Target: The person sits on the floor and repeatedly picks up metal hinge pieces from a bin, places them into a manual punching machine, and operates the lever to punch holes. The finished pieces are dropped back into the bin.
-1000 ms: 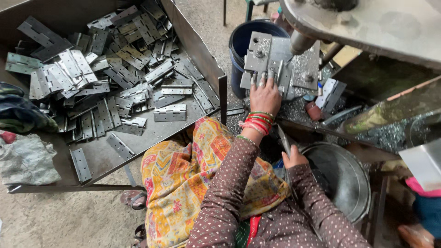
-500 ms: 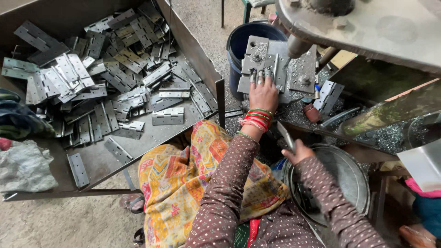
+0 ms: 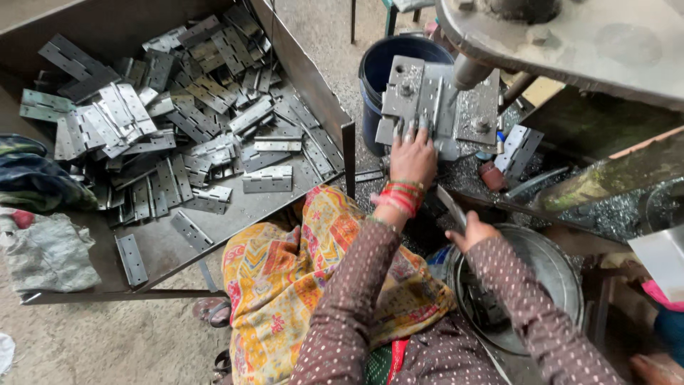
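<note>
Gritty floor lay under a metal tray (image 3: 313,85) heaped with hinges (image 3: 178,121), so most looked unprocessed. Left hand (image 3: 413,153) pressed spread fingers on a hinge (image 3: 417,96) at the press plate; right hand (image 3: 472,232) pinched another hinge (image 3: 452,207) over a steel basin (image 3: 563,271).

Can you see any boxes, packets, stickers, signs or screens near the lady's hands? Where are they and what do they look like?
None: no packet, label, sign or screen shows.
Open grey metal tray: left, rectangular, heaped with grey metal hinges.
Dark blue round plastic bucket: behind the grey metal press plate under the left hand.
Round silver metal basin: beside the right hand.
</note>
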The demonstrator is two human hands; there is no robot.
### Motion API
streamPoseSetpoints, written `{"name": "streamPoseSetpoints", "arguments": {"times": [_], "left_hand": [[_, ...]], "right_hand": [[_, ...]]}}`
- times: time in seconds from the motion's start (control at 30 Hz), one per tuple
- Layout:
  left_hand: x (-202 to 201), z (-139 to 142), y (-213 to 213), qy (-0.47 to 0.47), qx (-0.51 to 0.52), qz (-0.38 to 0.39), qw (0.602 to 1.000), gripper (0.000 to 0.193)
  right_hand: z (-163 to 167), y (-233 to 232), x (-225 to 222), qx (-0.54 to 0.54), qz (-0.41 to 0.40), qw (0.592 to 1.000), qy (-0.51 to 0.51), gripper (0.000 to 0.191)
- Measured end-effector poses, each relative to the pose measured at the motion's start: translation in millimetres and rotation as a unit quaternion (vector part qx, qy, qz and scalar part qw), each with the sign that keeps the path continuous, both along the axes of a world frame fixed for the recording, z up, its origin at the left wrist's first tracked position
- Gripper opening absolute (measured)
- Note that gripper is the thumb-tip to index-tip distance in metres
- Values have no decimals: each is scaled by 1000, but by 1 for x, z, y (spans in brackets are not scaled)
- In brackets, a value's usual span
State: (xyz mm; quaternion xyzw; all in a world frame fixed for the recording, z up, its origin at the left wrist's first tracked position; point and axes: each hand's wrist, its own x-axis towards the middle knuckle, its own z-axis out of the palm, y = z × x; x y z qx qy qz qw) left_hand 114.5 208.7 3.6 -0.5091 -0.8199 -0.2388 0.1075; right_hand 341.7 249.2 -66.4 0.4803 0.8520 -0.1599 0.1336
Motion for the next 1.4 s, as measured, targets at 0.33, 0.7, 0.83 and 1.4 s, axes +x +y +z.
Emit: {"name": "streamPoseSetpoints", "arguments": {"times": [0.33, 0.7, 0.83, 1.4], "left_hand": [[-10, 0, 16, -12, 23, -1, 1000, 27], [-32, -2, 44, -34, -14, 11, 999, 29], [-34, -4, 49, -14, -19, 9, 1000, 28], [-157, -117, -173, -103, 33, 315, 943, 59]], "right_hand": [[-63, -41, 9, 26, -42, 993, 110, 62], [6, -3, 0, -4, 16, 999, 43, 65], [-26, -37, 2, -1, -59, 987, 148, 54], [32, 28, 11, -129, -44, 990, 49, 52]]}}
